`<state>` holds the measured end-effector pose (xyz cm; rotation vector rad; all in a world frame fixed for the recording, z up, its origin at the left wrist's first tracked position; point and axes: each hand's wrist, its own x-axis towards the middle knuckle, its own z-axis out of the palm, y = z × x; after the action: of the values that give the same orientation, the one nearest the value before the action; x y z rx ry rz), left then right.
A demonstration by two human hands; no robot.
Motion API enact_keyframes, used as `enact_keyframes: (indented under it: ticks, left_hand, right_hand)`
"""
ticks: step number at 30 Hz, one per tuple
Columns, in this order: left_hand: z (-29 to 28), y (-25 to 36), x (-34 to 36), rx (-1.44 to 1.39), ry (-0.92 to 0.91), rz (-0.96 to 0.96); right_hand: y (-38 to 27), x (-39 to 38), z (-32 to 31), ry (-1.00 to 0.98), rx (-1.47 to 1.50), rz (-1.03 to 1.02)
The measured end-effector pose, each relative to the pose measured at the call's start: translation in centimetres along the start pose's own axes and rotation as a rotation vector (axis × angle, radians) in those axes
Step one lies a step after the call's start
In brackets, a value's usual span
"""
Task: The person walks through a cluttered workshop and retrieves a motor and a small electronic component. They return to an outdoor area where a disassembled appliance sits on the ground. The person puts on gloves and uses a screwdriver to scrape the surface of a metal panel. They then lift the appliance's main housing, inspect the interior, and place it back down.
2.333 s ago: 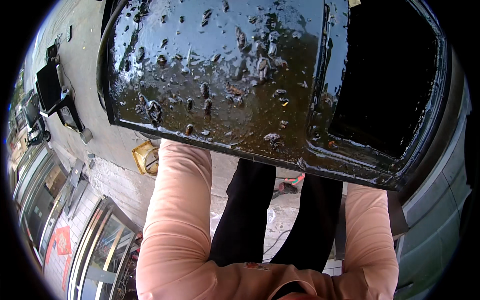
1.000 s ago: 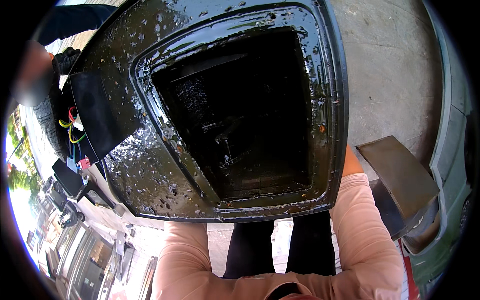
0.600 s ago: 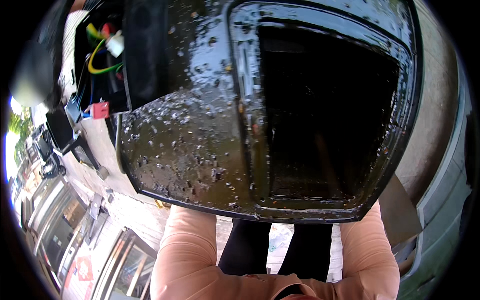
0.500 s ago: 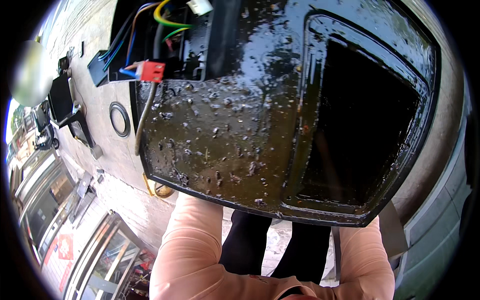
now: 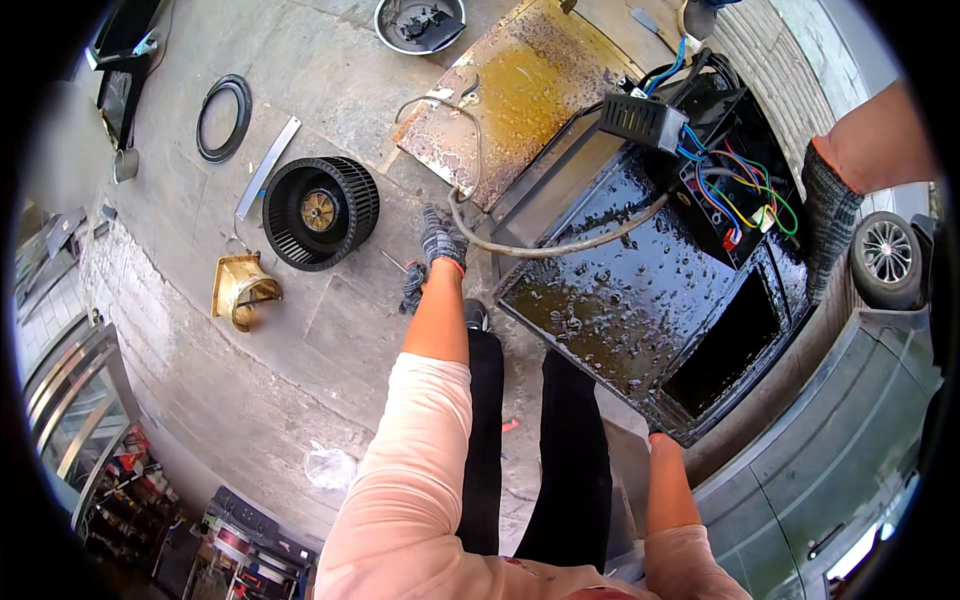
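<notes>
A greasy black metal housing (image 5: 590, 320), its surface spotted with sludge and cut by a rectangular opening, sits at the centre right. Loose coloured wires (image 5: 760, 200) and a grey cable (image 5: 560, 244) hang from it. My left hand (image 5: 441, 235), in a grey glove, is off the housing, near the cable, fingers stretched out. My right hand (image 5: 656, 438) is at the housing's lower edge, its fingers hidden underneath. A co-worker's gloved hand (image 5: 832, 215) is at the housing's right side.
On the concrete lie a rusty yellow panel (image 5: 515, 90), black fan wheel (image 5: 320, 213), rubber ring (image 5: 223, 117), metal strip (image 5: 268, 165), brass-coloured fitting (image 5: 243, 290) and metal basin (image 5: 420, 22). A glass-doored cabinet (image 5: 75, 400) is lower left; a car wheel (image 5: 885, 258) and green-grey panel (image 5: 790, 490) are right.
The housing, earlier held up close across the view, is lower and further right, showing more floor. My left hand has let go. A co-worker's hand now shows at its right side.
</notes>
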<state>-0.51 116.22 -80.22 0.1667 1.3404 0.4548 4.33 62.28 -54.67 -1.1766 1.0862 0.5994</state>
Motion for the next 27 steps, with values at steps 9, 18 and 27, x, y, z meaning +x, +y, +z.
enact_keyframes:
  ticks: [9, 18, 27]
  left_hand:
    - [-17.4, 6.5, -11.2, -0.101, 0.322, 0.040]
    - [-15.8, 7.2, -18.7, 0.014, -0.005, 0.041]
    - [-9.2, 10.5, -21.4, 0.273, -0.291, 0.110]
  right_hand:
    - [-8.0, -10.0, 1.0, -0.129, -0.043, -0.301]
    - [-11.8, -12.3, 9.9, 0.230, -0.209, -0.515]
    - [-8.6, -13.6, 16.2, 0.655, -0.871, -0.889]
